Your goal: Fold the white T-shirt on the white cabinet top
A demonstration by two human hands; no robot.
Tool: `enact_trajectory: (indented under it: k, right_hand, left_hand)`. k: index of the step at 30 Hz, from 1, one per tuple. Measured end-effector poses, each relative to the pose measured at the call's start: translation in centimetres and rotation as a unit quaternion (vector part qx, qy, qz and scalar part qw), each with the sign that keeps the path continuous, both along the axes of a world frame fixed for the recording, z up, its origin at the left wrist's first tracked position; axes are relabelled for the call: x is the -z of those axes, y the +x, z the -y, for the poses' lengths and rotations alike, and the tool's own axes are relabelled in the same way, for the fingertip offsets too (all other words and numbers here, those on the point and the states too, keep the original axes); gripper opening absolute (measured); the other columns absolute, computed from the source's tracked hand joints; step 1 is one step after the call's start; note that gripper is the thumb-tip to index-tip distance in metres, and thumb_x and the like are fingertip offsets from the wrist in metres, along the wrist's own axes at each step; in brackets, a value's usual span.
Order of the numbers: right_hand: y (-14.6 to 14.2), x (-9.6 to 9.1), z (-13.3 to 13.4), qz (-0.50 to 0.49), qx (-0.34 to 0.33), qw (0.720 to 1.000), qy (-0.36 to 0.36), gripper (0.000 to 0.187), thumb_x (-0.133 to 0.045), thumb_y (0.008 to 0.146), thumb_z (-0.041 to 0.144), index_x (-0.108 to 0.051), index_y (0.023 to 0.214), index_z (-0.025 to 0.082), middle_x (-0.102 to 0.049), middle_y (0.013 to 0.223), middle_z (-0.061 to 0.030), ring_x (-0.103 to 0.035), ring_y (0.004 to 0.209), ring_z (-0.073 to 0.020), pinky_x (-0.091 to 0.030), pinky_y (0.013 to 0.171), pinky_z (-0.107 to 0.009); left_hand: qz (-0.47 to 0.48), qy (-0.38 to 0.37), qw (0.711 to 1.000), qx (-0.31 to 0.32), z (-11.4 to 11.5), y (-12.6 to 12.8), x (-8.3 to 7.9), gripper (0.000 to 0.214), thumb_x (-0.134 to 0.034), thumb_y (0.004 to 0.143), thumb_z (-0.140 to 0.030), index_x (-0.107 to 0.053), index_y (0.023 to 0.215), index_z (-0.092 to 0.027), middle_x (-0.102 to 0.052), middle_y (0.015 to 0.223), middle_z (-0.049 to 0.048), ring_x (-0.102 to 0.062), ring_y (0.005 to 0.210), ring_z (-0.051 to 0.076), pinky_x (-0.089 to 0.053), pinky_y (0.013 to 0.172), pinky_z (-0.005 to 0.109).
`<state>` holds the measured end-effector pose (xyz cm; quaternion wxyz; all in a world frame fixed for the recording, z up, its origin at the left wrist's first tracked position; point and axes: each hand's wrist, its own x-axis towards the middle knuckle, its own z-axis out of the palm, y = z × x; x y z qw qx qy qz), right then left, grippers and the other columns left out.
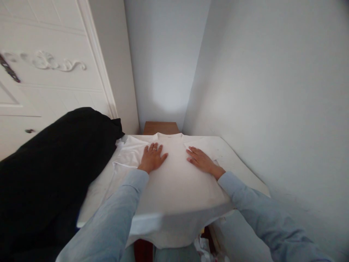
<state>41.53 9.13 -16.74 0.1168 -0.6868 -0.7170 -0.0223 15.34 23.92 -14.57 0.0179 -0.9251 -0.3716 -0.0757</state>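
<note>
Sleeves [109, 218] [261, 207], cut off below, and hands [153, 159] [201, 161] partly hide a white shirt [176, 185].

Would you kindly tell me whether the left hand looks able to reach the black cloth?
Probably yes: between the left hand and the black cloth, only the white shirt's sleeve seems to lie, low on the table.
</note>
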Motion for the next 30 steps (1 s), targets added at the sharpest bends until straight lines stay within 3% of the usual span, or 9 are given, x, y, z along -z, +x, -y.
enact_trajectory:
  k: [5, 9, 14, 17, 21, 25, 30]
  right_hand:
    - [0.2, 0.5, -0.2, 0.026, 0.004, 1.0, 0.006, 0.069, -0.022, 0.101, 0.062, -0.046, 0.15, 0.02, -0.038, 0.159, -0.014, -0.034, 0.147, -0.0297, -0.029, 0.12, -0.051]
    - [0.3, 0.8, -0.5, 0.037, 0.008, 0.999, 0.001, 0.07, -0.021, 0.101, 0.062, -0.046, 0.15, 0.019, -0.038, 0.159, -0.015, -0.035, 0.147, -0.0295, -0.03, 0.12, -0.049]
    - [0.4, 0.7, -0.9, 0.052, 0.012, 0.998, -0.02, 0.07, -0.019, 0.102, 0.059, -0.044, 0.151, 0.015, -0.035, 0.16, -0.0167, -0.031, 0.148, -0.0288, -0.028, 0.121, -0.048]
    - [0.5, 0.5, -1.0, 0.058, 0.011, 0.998, -0.027, 0.07, -0.019, 0.102, 0.058, -0.043, 0.151, 0.015, -0.034, 0.16, -0.0164, -0.03, 0.149, -0.0284, -0.027, 0.121, -0.048]
    - [0.5, 0.4, -1.2, 0.073, 0.007, 0.997, -0.037, 0.072, -0.017, 0.102, 0.057, -0.042, 0.152, 0.012, -0.034, 0.16, -0.0181, -0.03, 0.148, -0.0297, -0.027, 0.121, -0.048]
    - [0.5, 0.3, -1.3, 0.079, 0.008, 0.996, -0.044, 0.071, -0.016, 0.101, 0.056, -0.041, 0.152, 0.013, -0.034, 0.16, -0.0173, -0.03, 0.149, -0.0298, -0.028, 0.121, -0.047]
    - [0.6, 0.1, -1.6, 0.072, 0.012, 0.996, -0.056, 0.07, -0.017, 0.1, 0.059, -0.04, 0.153, 0.019, -0.035, 0.161, -0.0129, -0.029, 0.149, -0.0283, -0.028, 0.121, -0.046]
  left_hand:
    - [0.041, -0.003, 0.999, 0.001, -0.3, 0.2, 0.3, 0.065, -0.032, 0.101, -0.054, -0.044, 0.148, -0.011, -0.041, 0.155, 0.0204, -0.032, 0.147, 0.034, -0.024, 0.118, 0.055]
    - [0.13, 0.014, 0.991, 0.01, -0.2, -0.3, 0.2, 0.056, -0.033, 0.103, -0.042, -0.046, 0.144, -0.007, -0.046, 0.15, 0.0227, -0.041, 0.142, 0.029, -0.033, 0.116, 0.047]
    - [0.2, 0.025, 0.975, 0.099, 0.1, -2.8, -0.1, 0.048, -0.035, 0.102, -0.039, -0.055, 0.135, -0.011, -0.052, 0.147, 0.018, -0.048, 0.137, 0.025, -0.039, 0.114, 0.042]
    - [0.213, 0.022, 0.973, 0.091, 0.7, -4.7, -0.6, 0.05, -0.032, 0.103, -0.043, -0.056, 0.134, -0.011, -0.052, 0.147, 0.0179, -0.049, 0.136, 0.025, -0.04, 0.113, 0.042]
    - [0.17, 0.045, 0.983, 0.059, 2.4, -7.5, -0.7, 0.056, -0.033, 0.102, -0.05, -0.052, 0.139, -0.012, -0.044, 0.153, 0.0197, -0.041, 0.143, 0.03, -0.037, 0.114, 0.047]
    - [0.07, 0.042, 0.996, 0.041, 3.7, -10.7, 0.6, 0.061, -0.036, 0.101, -0.051, -0.046, 0.146, -0.011, -0.035, 0.158, 0.0212, -0.026, 0.15, 0.033, -0.026, 0.119, 0.052]
    - [0.005, 0.0, 0.999, 0.033, 3.3, -13.2, 1.6, 0.066, -0.029, 0.101, -0.054, -0.039, 0.152, -0.014, -0.032, 0.16, 0.0186, -0.025, 0.15, 0.032, -0.022, 0.12, 0.049]
